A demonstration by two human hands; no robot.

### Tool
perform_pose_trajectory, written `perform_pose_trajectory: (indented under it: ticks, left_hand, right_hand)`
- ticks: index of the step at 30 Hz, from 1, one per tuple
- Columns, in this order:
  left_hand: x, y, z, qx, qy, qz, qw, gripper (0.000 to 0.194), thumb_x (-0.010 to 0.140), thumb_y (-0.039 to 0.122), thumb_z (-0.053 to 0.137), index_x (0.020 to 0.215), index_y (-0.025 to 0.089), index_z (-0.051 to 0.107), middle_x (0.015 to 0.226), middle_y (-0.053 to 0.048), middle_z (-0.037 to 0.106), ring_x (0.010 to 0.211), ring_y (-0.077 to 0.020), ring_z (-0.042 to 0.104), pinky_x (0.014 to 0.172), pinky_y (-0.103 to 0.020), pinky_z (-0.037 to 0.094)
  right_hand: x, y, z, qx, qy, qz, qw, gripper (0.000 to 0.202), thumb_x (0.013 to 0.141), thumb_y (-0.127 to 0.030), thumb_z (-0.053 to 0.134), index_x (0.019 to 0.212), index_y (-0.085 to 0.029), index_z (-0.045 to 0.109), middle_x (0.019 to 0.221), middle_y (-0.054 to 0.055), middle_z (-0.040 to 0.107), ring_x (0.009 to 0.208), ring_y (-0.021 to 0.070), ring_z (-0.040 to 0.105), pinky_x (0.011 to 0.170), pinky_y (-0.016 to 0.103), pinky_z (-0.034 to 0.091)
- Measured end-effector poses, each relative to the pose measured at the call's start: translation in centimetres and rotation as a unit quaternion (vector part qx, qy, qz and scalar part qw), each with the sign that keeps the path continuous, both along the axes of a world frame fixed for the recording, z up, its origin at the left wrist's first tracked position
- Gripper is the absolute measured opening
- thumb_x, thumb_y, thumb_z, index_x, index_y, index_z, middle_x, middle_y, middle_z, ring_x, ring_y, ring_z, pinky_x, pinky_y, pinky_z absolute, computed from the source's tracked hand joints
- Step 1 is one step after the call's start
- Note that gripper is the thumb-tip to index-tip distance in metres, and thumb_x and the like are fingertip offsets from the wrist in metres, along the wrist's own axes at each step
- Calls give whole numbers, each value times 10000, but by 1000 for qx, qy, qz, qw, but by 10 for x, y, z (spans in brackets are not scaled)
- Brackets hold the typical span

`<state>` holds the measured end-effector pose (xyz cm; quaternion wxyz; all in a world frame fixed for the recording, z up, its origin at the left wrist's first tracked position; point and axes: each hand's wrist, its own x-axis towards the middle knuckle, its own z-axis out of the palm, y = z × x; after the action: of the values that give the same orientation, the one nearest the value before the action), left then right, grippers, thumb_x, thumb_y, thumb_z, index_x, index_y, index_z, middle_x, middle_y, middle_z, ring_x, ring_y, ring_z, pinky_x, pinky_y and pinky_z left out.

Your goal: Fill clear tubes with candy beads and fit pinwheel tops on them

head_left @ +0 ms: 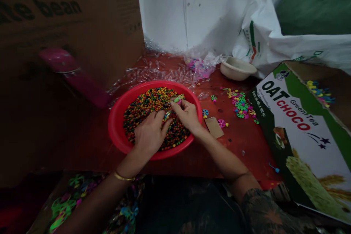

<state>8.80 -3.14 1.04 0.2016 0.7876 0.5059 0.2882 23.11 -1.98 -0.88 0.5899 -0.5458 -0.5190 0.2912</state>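
A red plastic basin (115, 133) holds a mass of small multicoloured round candies or beads (153, 98). Over it, my left hand (149, 131) is closed, its fingertips pinching a small clear plastic tube (168, 114) with some coloured bits in it. My right hand (189, 115) is closed too, with thumb and fingers on a green and pink pinwheel cap (179, 98) just above the tube. Whether the cap and tube touch is hidden by the fingers.
Empty clear tubes (175, 73) lie behind the basin. Loose pinwheel caps (241, 106) and a cardboard scrap (214, 128) lie to the right, near a printed carton (301, 128). A cream bowl (238, 68) stands behind. A big cardboard box (109, 18) rises at left.
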Motion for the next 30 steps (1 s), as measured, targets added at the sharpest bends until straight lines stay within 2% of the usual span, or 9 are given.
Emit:
perform_pose_trajectory:
  ticks: [3,7,10,12,17,19,24,27,30]
  left_hand:
    - [3,-3,-1,-135,-147,-35,979,245,782,424,506,845,190,541,666,1,513,574,-122,464,496,-213,334]
    - [3,-5,-4,-387,-404,-108,822,277,769,466,497,799,191,501,496,55,413,370,-67,276,349,-182,195]
    - [3,-11,-9,-445,-444,-153,763,311,771,504,477,794,194,487,455,65,403,330,-56,221,341,-188,197]
    - [2,-17,-13,-439,-428,-160,774,314,785,514,452,804,201,473,469,63,417,337,-59,228,348,-191,203]
    - [1,-28,-12,-204,-202,-92,953,227,815,411,449,896,202,485,603,37,472,508,-100,410,493,-214,318]
    - [0,-30,-7,-112,-96,-44,988,220,818,385,429,922,202,493,601,34,475,530,-121,438,527,-236,329]
    - [-44,-38,-3,-17,-42,105,993,248,813,429,452,945,229,517,729,11,555,653,-152,503,594,-252,377]
    - [-112,-54,-18,-16,7,296,955,241,813,478,444,931,281,517,709,21,557,689,-188,517,595,-272,382]
    - [-180,-77,-48,-110,144,375,909,301,796,520,437,909,259,534,663,-12,571,635,-224,537,539,-295,376]
  right_hand:
    - [0,0,4,-16,43,58,997,408,734,-532,559,549,-178,475,526,-52,380,491,65,319,467,210,271]
    - [-1,-13,18,-73,120,200,970,444,707,-614,547,614,-181,584,504,-58,407,434,55,303,413,207,238]
    - [-6,-22,18,-104,203,247,942,411,705,-592,562,793,-204,668,480,-66,418,408,59,317,392,202,234]
    - [-10,-25,12,-96,234,248,935,373,732,-556,552,807,-215,684,463,-63,411,399,64,326,390,207,234]
    - [-19,-29,5,-4,156,175,972,332,751,-493,566,596,-211,648,579,-17,522,543,99,449,541,245,377]
    - [-24,-30,10,23,99,157,982,377,783,-485,530,541,-207,612,579,-11,512,598,114,470,611,262,401]
    - [-5,-42,28,70,-79,146,984,236,798,-418,549,774,-222,678,689,4,584,657,125,514,639,262,415]
    - [46,-42,16,57,-191,-39,979,269,799,-432,542,848,-212,689,770,40,642,690,151,549,657,280,413]
    - [102,-28,-21,-150,-340,-173,912,413,813,-516,462,840,-177,698,734,95,662,713,210,589,625,304,401]
